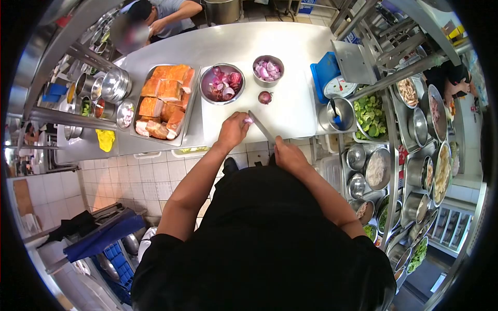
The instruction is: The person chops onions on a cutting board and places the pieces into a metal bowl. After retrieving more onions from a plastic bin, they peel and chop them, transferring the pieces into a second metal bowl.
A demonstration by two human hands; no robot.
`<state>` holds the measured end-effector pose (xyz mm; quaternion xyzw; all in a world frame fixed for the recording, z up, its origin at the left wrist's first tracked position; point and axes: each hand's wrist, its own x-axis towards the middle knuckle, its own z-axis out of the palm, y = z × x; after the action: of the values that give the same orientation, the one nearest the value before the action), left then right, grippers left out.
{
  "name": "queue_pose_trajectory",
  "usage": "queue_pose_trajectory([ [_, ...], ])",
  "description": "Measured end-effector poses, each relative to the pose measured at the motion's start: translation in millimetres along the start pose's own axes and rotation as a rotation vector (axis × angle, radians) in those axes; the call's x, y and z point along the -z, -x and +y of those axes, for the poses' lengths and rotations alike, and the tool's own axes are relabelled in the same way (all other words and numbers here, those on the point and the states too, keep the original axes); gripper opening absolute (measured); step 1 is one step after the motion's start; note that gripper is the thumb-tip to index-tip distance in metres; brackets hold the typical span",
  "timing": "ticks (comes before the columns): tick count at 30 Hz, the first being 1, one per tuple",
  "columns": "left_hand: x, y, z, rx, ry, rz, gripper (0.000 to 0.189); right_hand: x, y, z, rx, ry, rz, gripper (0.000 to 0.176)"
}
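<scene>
My left hand [233,128] is closed on a small piece of onion [248,120] at the near part of the white cutting board [295,116]. In my right hand [289,154] is the handle of a knife [262,127], its blade reaching up and left so that the tip lies beside the onion piece. A whole red onion [265,97] sits farther back on the board. Behind it stands a metal bowl of cut onion [268,71]. To the left, a larger metal bowl [222,84] holds onion skins and pieces.
A tray of meat blocks [165,101] stands left of the board. On the right are a blue scale [325,75], a metal pot [337,114] and a tray of green vegetables [370,116]. Another person [174,18] is across the table at the back left.
</scene>
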<state>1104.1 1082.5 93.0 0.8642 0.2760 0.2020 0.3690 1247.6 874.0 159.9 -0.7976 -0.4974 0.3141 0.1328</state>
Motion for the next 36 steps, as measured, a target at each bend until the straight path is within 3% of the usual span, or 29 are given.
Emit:
queue_pose_trajectory([
  [11,4,-5,-2,0.047,-0.008,-0.073,0.022,9,-4,-16,-0.065,0.015,-0.101,0.027],
  [26,5,-7,-3,0.07,0.05,-0.066,0.02,-27,-19,-1,0.085,0.048,0.081,0.019],
  [31,4,-8,-6,0.071,0.039,-0.074,0.021,-41,-21,12,0.029,0.057,0.031,0.016],
  [36,15,-10,-5,0.128,0.04,-0.186,0.032,0,6,-12,-0.076,-0.082,0.079,0.022],
])
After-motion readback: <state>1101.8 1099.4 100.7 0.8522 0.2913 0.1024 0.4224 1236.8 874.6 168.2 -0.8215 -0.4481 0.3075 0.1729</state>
